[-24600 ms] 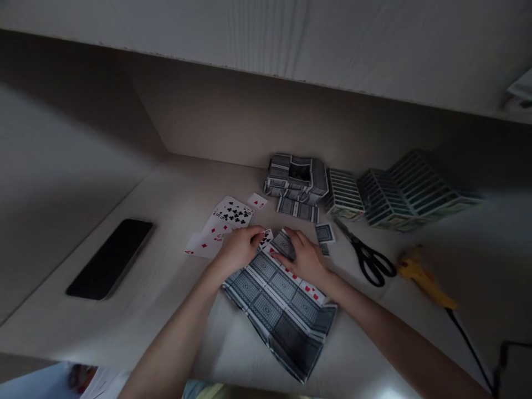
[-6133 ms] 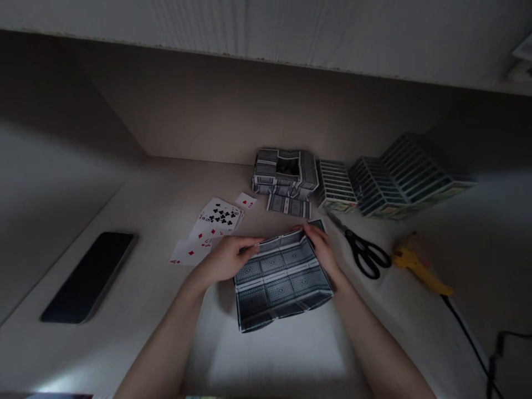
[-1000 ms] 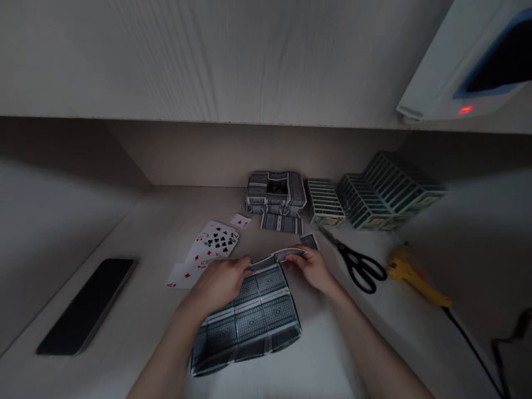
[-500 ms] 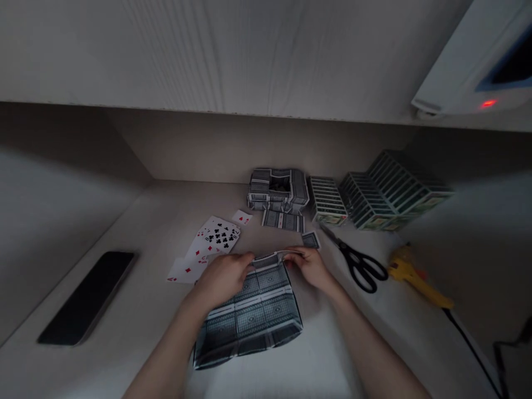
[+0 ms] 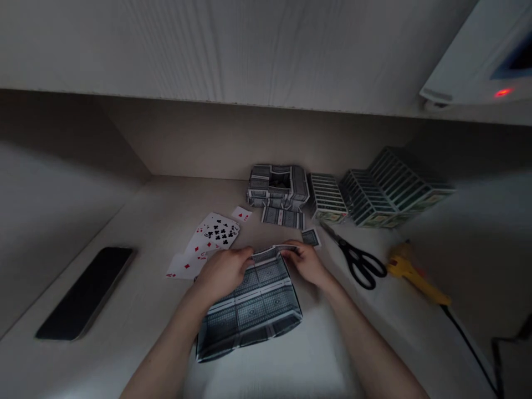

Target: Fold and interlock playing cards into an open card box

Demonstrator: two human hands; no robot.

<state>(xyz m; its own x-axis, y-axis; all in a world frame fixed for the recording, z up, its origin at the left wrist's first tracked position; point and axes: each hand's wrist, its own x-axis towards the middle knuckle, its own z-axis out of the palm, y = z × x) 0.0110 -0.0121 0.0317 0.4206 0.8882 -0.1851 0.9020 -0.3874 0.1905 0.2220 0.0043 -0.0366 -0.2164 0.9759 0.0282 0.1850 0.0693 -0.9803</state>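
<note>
A box-like piece built from playing cards, blue-grey backs outward, lies before me on the table. My left hand is closed on its far left edge, fingers curled over the rim. At the far right corner my right hand pinches a card edge that sticks out; its fingertips are partly hidden. Just beyond the right hand lies a single face-down card. Loose face-up cards, clubs and diamonds, are spread past my left hand, with a small heart card piece beside them.
Behind stands another card structure with a square opening, a flat card strip before it. Boxed card stacks stand to its right. Black scissors and a yellow glue gun lie right, a phone left. A shelf overhangs.
The view has shifted slightly, so the table items sit a little higher in the picture. Both hands keep their places on the card piece, with hardly any visible movement.
</note>
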